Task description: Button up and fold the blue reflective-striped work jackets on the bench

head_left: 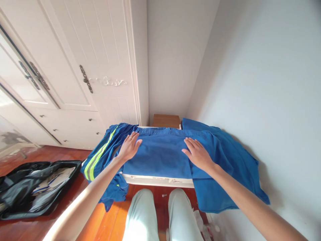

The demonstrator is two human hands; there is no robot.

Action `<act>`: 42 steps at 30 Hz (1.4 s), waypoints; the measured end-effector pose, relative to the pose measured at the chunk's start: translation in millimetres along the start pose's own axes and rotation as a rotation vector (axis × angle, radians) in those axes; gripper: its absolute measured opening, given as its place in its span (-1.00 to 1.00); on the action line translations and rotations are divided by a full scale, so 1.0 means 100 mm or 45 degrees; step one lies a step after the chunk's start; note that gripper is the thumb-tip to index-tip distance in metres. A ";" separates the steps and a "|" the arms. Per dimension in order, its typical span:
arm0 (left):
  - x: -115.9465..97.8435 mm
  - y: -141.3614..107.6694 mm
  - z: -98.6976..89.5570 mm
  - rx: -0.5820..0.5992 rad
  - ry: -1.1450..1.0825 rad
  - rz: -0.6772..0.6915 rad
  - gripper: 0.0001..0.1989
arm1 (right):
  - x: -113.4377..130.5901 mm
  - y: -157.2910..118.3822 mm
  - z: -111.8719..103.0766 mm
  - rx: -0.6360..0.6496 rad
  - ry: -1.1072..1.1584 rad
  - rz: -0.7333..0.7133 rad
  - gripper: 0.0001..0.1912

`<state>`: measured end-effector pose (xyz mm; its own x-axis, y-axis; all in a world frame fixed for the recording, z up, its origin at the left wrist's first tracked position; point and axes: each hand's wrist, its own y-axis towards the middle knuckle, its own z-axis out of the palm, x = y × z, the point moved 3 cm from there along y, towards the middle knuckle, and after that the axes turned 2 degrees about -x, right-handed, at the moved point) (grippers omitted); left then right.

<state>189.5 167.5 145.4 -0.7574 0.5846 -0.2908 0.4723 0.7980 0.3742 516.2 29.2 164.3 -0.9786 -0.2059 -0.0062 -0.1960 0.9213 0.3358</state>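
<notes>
A blue garment (pixel 160 152) lies spread flat across a white table (pixel 160 181), its waistband-like edge along the far side. My left hand (pixel 129 146) rests on its left part, palm down with the fingers stretched out and a ring on one finger. On the right part lies my right hand (pixel 197 152), also flat, fingers extended. Neither hand grips anything. Darker blue cloth with a yellow and grey reflective stripe (pixel 96 159) drapes over the table's left end. More blue cloth (pixel 233 167) spreads over the right end and hangs down.
An open suitcase (pixel 67 187) with clothes stands on the wooden floor at the left. White wardrobes (pixel 105 50) rise behind it. A wall (pixel 265 83) borders the right side, and a brown wooden box-like piece (pixel 166 120) sits behind the table.
</notes>
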 end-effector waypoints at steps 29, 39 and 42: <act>0.68 -1.21 -0.25 0.330 0.338 0.240 -0.32 | -1.12 -1.49 -0.38 0.016 0.037 -0.463 -0.27; 0.32 -1.97 -0.07 -0.430 -0.639 -0.924 -0.09 | -0.51 -1.95 -0.36 -0.354 0.548 0.397 -0.51; 0.04 -2.13 0.18 -0.762 -1.397 -1.402 -0.33 | 0.05 -1.95 0.00 -0.136 1.363 0.717 -0.60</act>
<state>94.3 2.7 49.2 0.1887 -0.1574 -0.9693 -0.4611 0.8573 -0.2289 549.4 -151.8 98.5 -0.3674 -0.0006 0.9301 0.2953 0.9482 0.1173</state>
